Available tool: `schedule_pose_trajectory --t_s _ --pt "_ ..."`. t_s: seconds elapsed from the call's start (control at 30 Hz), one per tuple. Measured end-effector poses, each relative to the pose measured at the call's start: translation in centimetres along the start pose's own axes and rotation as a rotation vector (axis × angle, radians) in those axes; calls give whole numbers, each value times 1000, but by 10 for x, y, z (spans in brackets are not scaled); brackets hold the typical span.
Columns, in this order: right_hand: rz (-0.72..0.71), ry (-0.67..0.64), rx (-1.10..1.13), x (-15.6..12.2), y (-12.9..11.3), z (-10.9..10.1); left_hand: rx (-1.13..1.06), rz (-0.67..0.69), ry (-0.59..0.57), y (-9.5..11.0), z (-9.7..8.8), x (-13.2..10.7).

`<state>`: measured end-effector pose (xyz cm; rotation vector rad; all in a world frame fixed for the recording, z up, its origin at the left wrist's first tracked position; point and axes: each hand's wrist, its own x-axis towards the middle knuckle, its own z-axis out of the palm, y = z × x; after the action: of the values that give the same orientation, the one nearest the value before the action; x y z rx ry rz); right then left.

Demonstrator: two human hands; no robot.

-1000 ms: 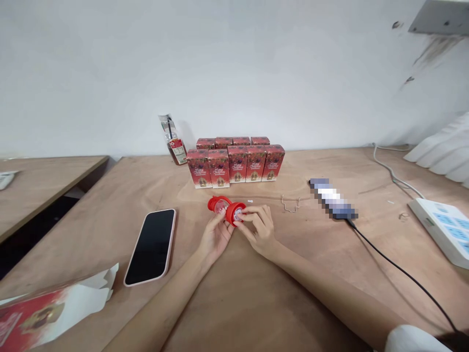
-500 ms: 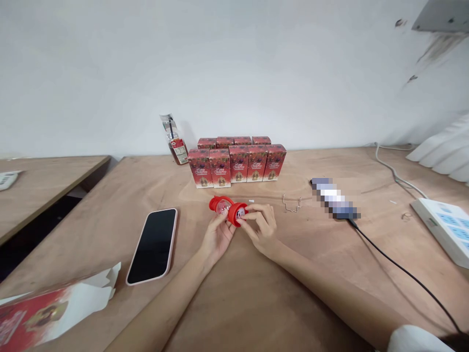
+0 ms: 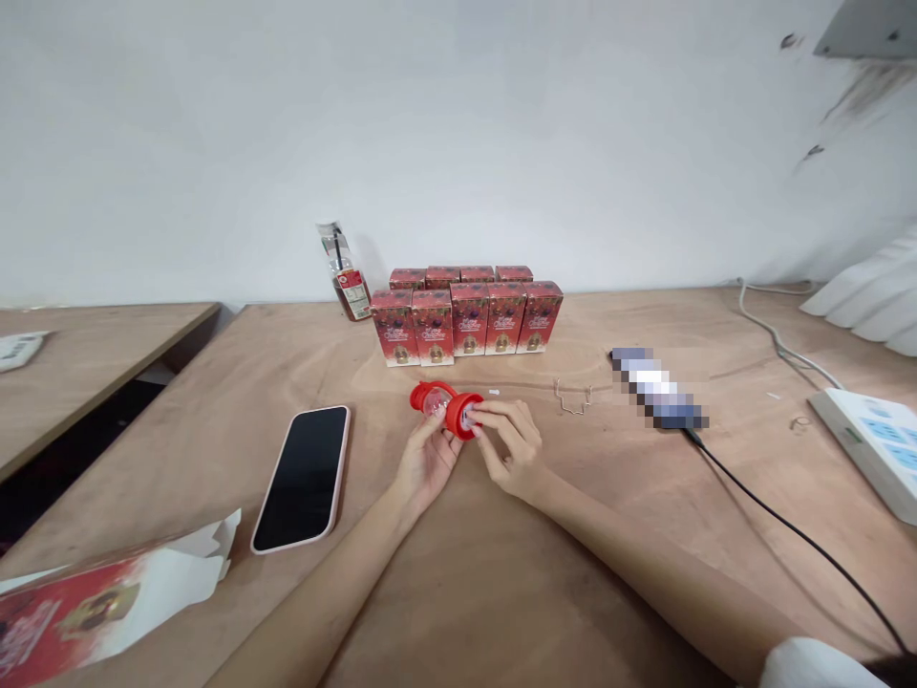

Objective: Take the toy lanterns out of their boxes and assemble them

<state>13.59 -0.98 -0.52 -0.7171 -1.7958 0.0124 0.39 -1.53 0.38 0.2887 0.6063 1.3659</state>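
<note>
A small red lantern [image 3: 457,417] with a clear globe lies on its side in my left hand [image 3: 430,463], its round base turned to the right. My left thumb and fingers are closed around the globe and the lower rim. At the open base, a white insert [image 3: 468,418] shows inside the red ring. The fingertips of my right hand [image 3: 512,444] press together on that insert and the rim; the fingers partly cover it. Behind the lantern, a bent metal wire handle [image 3: 573,409] and a tiny white piece [image 3: 494,392] rest on the wooden table.
Several red Christmas boxes [image 3: 469,320] stand in rows near the wall, beside a bottle [image 3: 351,287]. A phone [image 3: 305,478] lies left, an opened box [image 3: 107,607] at the front left. To the right are a blurred-out phone [image 3: 655,387] on a black cable and a power strip [image 3: 874,440].
My right fingers have shifted slightly over the lantern's base and now cover more of the white insert. The left hand keeps its hold. The view has moved a little.
</note>
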Motion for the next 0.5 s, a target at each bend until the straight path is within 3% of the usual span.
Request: schedule_pose_trajectory --t_s 0.27,0.5 --pt "104 58 42 2 2 1 7 24 35 0 0 2" --pt "285 1 300 -2 8 3 93 88 -3 -1 -2 1"
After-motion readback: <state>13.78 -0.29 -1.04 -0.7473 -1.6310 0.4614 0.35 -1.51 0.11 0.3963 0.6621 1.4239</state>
